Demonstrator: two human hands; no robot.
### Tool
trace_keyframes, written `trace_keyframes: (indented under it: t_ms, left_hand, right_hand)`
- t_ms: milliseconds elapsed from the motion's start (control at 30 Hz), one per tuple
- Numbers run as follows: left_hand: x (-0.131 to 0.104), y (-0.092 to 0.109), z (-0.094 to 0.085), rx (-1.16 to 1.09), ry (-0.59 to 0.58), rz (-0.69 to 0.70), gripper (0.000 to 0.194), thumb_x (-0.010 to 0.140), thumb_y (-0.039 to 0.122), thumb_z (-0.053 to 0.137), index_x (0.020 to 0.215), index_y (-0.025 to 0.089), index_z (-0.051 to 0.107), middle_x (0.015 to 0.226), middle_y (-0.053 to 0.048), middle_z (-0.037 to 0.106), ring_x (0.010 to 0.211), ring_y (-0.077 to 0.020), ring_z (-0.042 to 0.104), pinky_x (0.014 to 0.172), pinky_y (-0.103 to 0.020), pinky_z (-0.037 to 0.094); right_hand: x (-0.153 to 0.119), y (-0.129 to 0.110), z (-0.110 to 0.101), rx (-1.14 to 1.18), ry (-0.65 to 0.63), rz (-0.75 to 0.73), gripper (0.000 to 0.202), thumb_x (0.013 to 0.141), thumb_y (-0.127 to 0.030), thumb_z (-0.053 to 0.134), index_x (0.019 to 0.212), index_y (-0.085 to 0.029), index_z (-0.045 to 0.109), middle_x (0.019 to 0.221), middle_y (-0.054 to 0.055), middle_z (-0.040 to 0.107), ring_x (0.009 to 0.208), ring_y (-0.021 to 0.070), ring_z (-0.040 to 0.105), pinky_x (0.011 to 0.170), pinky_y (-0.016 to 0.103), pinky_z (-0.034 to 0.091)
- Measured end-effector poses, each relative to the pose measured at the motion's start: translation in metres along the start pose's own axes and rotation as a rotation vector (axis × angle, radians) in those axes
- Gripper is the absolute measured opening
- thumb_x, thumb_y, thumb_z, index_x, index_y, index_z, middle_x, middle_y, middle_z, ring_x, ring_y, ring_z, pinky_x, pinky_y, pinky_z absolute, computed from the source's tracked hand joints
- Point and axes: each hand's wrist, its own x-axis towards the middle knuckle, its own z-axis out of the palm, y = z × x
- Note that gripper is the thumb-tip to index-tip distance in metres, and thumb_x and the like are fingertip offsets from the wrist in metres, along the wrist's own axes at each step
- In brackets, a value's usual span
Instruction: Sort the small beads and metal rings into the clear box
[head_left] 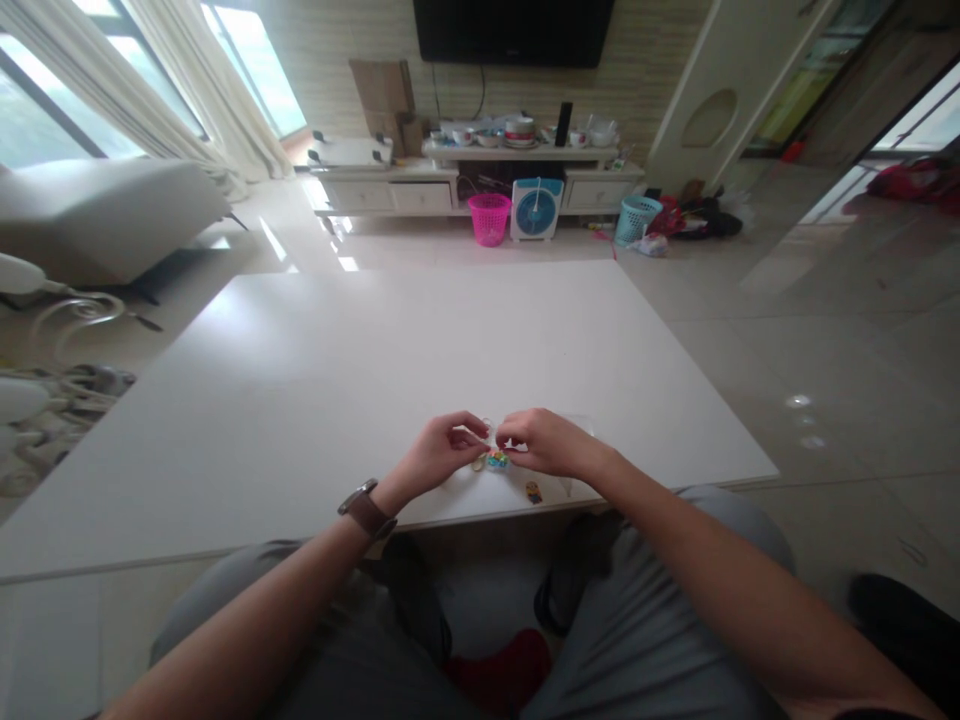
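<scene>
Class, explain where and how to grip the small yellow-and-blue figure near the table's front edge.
Probably pinch the small figure by its two long sides, coming from above: it looks flat and low on the table, longer than it is wide.

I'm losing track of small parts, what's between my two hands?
Between your left hand and right hand, the head view shows a small multicoloured piece, plus something pale too blurred to name.
</scene>
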Motion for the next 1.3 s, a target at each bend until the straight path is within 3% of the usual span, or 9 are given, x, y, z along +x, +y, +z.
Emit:
trace_keyframes:
  t_ms: [167,700,1300]
  left_hand:
    - [0.003,-0.007,-0.004,0.117,0.037,0.007,0.020,0.081,0.029,0.071,0.094,0.015,0.066,0.091,-0.007,0.073,0.076,-0.0168,0.069,0.066,-0.027,0.054]
    - [0.002,-0.002,-0.003,0.209,0.031,0.017,0.016,0.082,0.027,0.067,0.093,0.016,0.068,0.095,-0.006,0.072,0.075,-0.0148,0.067,0.067,-0.026,0.053]
    - [0.001,0.002,-0.004,0.252,0.037,0.006,0.017,0.083,0.029,0.064,0.094,0.016,0.069,0.093,-0.007,0.073,0.077,-0.0163,0.068,0.067,-0.027,0.053]
  right_hand:
    - [-0.005,0.009,-0.008,-0.092,-0.147,0.118,0.007,0.080,-0.017,0.065,0.083,-0.017,0.071,0.084,0.004,0.070,0.076,0.0145,0.058,0.068,0.023,0.035]
    - [0.004,0.005,0.006,-0.197,-0.357,0.224,0.021,0.079,-0.014,0.060,0.086,-0.022,0.078,0.085,0.007,0.074,0.078,0.0172,0.065,0.061,0.024,0.034]
    - [-0.002,0.005,-0.003,-0.200,-0.326,0.223,0.019,0.082,-0.024,0.063,0.092,-0.022,0.079,0.091,0.008,0.075,0.081,0.0183,0.066,0.065,0.025,0.037]
